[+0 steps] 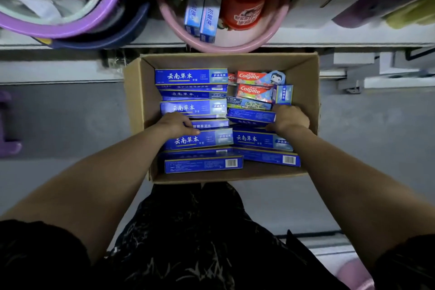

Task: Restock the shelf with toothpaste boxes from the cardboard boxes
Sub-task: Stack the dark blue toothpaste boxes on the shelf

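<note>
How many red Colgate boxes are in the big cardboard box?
2 clearly: one Colgate box at the cardboard box's far right, another just below it. A red edge beside them may be a third.

**Legible markings — head view**

Blue toothpaste boxes [191,76] in the cardboard box [303,70] read 云南草本. Red boxes [251,76] read Colgate. Barcodes on the nearest blue box [203,164] — digits unreadable. Pale boxes [208,23] in the pink basin [237,46]: possibly 抗敏感.
</note>
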The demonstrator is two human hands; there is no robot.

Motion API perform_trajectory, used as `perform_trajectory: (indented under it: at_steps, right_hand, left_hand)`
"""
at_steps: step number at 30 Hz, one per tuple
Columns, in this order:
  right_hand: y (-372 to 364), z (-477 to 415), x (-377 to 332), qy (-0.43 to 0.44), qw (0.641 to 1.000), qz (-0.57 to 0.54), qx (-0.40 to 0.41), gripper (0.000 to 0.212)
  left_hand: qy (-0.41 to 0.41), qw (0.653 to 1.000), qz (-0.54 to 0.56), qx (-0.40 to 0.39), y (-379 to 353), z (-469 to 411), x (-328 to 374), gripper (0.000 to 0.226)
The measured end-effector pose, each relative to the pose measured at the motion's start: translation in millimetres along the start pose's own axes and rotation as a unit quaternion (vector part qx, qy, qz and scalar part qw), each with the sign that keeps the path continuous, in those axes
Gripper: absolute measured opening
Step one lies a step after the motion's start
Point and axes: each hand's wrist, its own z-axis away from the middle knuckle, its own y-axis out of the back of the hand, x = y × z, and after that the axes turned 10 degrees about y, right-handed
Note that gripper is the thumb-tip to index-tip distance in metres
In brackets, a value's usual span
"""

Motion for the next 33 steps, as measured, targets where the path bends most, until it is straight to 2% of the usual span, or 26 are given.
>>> perform_trajectory:
  at_steps: [3, 5, 8, 11, 15, 18, 20, 22, 24, 28, 33]
  right_hand:
    - [11.2, 0.4, 6.8, -0.003, 1.0, -0.025, -0.019, 0.05]
    - [20.4, 2.3, 12.0, 0.009, 0.996, -0.063, -0.065, 0.05]
    - [27.4, 13.5, 21.9, -0.007, 0.973, -0.192, -0.124, 0.048]
    - [28.7, 30.0, 35.0, -0.035, 0.929, -0.342, -0.14, 0.044]
    - [23.9, 47.1, 44.3, -0.042, 0.867, -0.478, -0.13, 0.037]
    - [15.2, 53.6, 39.9, -0.015, 0.809, -0.572, -0.136, 0.035]
    - [8.5, 55.1, 33.7, 0.014, 0.771, -0.619, -0.146, 0.043]
    - [2.3, 56.2, 27.1, 0.036, 0.75, -0.643, -0.152, 0.05]
    - [-4.3, 55.9, 21.6, 0.047, 0.735, -0.658, -0.156, 0.051]
    - [-11.5, 59.1, 13.8, 0.055, 0.726, -0.668, -0.152, 0.059]
    - [-14.8, 67.4, 10.3, 0.057, 0.714, -0.686, -0.131, 0.062]
  left_hand:
    - [0.016, 1.0, -0.009, -0.023, 4.6, -1.6, 5.3, 0.039]
    - [0.023, 0.998, -0.041, -0.042, 7.3, 2.1, 10.7, 0.048]
    - [0.033, 0.994, -0.074, -0.068, 8.4, 8.4, 17.5, 0.058]
    - [0.037, 0.99, -0.095, -0.102, 10.2, 12.4, 22.1, 0.056]
    - [0.041, 0.986, -0.102, -0.129, 15.8, 14.1, 26.5, 0.057]
    - [0.055, 0.983, -0.112, -0.136, 18.0, 14.4, 27.4, 0.062]
    - [0.064, 0.983, -0.101, -0.137, 18.0, 16.5, 25.9, 0.062]
    - [0.072, 0.986, -0.059, -0.139, 16.2, 16.1, 22.8, 0.062]
    - [0.063, 0.987, -0.071, -0.128, 13.8, 16.9, 22.9, 0.065]
    - [0.047, 0.986, -0.127, -0.095, 8.2, 18.8, 28.7, 0.07]
    - [0.037, 0.994, -0.078, -0.067, -3.7, 19.2, 28.5, 0.07]
